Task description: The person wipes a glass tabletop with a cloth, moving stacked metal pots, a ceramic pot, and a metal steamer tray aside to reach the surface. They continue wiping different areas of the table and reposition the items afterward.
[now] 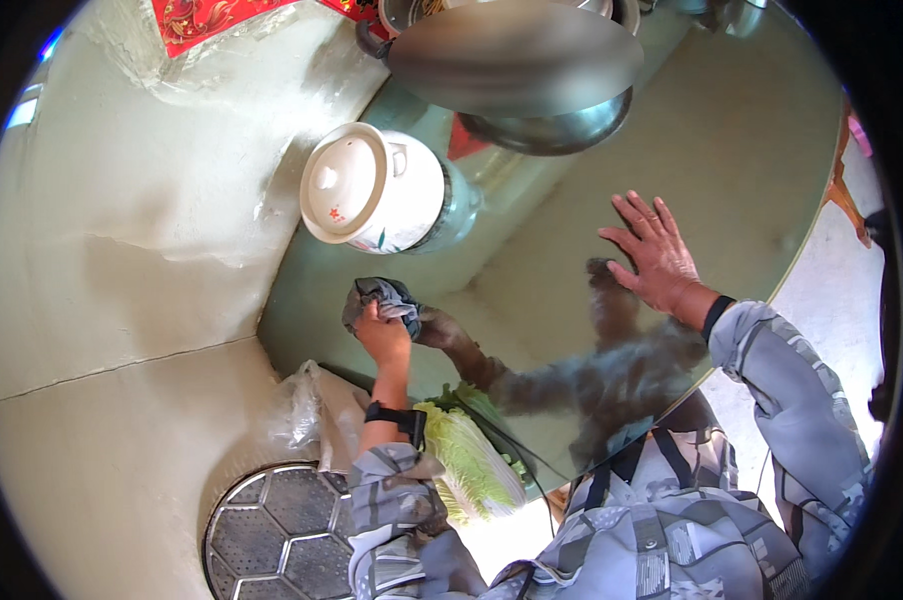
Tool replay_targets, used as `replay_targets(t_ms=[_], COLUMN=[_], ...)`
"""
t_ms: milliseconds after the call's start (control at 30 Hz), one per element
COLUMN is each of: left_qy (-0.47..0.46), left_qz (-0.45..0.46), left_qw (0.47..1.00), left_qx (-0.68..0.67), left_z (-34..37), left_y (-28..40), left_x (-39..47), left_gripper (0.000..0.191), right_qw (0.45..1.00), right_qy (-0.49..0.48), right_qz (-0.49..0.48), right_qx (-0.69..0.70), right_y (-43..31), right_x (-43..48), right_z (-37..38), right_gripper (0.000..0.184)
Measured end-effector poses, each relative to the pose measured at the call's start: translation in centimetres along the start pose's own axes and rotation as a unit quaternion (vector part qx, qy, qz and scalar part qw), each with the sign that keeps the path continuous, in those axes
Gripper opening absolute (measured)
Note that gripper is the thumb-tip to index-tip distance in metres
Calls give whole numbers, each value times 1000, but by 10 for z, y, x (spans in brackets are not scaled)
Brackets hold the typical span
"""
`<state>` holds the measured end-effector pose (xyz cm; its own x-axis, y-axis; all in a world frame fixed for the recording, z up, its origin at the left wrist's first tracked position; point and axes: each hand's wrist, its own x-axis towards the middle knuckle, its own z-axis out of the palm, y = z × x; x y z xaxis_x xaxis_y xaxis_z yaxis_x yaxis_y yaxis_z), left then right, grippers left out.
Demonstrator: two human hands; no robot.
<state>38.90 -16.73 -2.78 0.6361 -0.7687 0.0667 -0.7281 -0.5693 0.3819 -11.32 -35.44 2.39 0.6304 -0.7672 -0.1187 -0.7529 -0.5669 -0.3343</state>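
My left hand (382, 337) holds a bunched grey cloth (380, 292) against the glass-like tabletop (571, 225), near the wall side. My right hand (658, 259) is over the right part of the same surface, palm down, fingers spread and nothing held. Whether its palm touches the top I cannot tell. Both arms reflect in the glossy surface. Beyond the cloth stands a white lidded ceramic pot (414, 195). Beside my left forearm lies a Chinese cabbage (474, 465), its leaves pale green.
A dark metal pan (564, 133) sits at the far side, partly blurred. A clear plastic bag (301, 409) lies by the wall (159, 262). At lower left is a round panel with a hexagon pattern (286, 532). A thin black cable (511, 442) crosses the table's near edge.
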Motion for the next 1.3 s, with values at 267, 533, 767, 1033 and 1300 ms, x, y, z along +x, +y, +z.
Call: replay_targets(t_ms=[267,533,767,1033,1300], left_qy=[41,200,220,176,433], left_qz=[-271,-226,-168,12,-212], left_qw=[774,811,912,961,729], left_qx=[-570,-502,-304,-215,-485], left_z=[-84,-8,104,101,-4], left_y=[92,200,307,294,245], left_x=[40,53,19,30,10], left_gripper=[41,37,30,31,28], right_qw=[1000,1000,1000,1000,999], right_qy=[20,7,6,9,18], right_qz=[-9,-9,-6,-12,-12], right_qx=[-12,-21,-15,-14,30], right_y=[4,-3,-4,-4,-11], right_x=[-3,-4,-5,-7,-11], right_z=[7,-1,1,2,-5], right_gripper=[53,54,52,54,55])
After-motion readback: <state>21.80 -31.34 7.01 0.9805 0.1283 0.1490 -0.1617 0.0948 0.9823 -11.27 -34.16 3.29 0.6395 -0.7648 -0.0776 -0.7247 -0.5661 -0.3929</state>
